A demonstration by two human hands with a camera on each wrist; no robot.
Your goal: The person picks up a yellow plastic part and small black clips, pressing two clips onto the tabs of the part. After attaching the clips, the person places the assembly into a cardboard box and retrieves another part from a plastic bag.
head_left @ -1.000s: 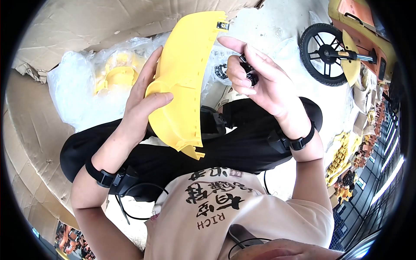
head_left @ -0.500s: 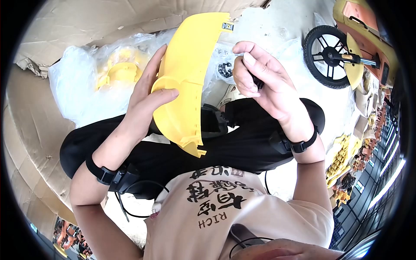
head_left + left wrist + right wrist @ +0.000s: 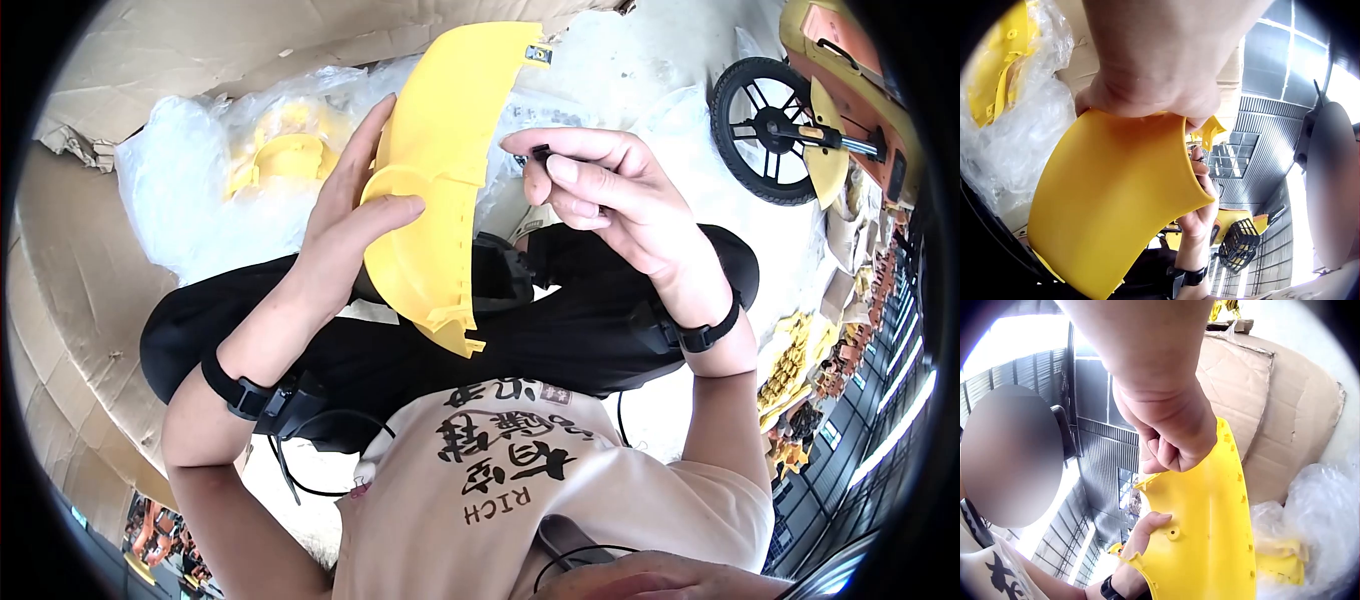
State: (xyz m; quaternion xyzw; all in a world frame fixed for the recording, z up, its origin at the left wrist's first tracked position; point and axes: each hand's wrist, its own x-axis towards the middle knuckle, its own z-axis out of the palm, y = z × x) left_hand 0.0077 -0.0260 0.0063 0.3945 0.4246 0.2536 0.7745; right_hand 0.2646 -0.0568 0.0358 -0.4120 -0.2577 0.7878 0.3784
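A curved yellow plastic cover (image 3: 440, 110) stands on its long side over the lap. My left hand (image 3: 340, 225) grips it from the left, thumb on the near face and fingers behind. Near the cover's top corner sits a small dark clip (image 3: 539, 54). Just right of the cover's edge, my right hand (image 3: 625, 190) pinches a small black clip (image 3: 541, 153) between thumb and index finger, its other fingers curled in. In the right wrist view, the cover's inner side (image 3: 1210, 506) shows small tabs along its edge.
Clear plastic wrap (image 3: 175, 200) with another yellow part (image 3: 285, 160) lies on the left by cardboard (image 3: 90, 270). A black spoked wheel (image 3: 765, 130) of an orange-yellow vehicle stands at the upper right. Piled yellow parts (image 3: 790, 365) lie at the right.
The right hand swung a little away from the cover, then back toward its edge. A black clip has come from the curled fingers to the thumb and index fingertips. The left hand keeps its grip.
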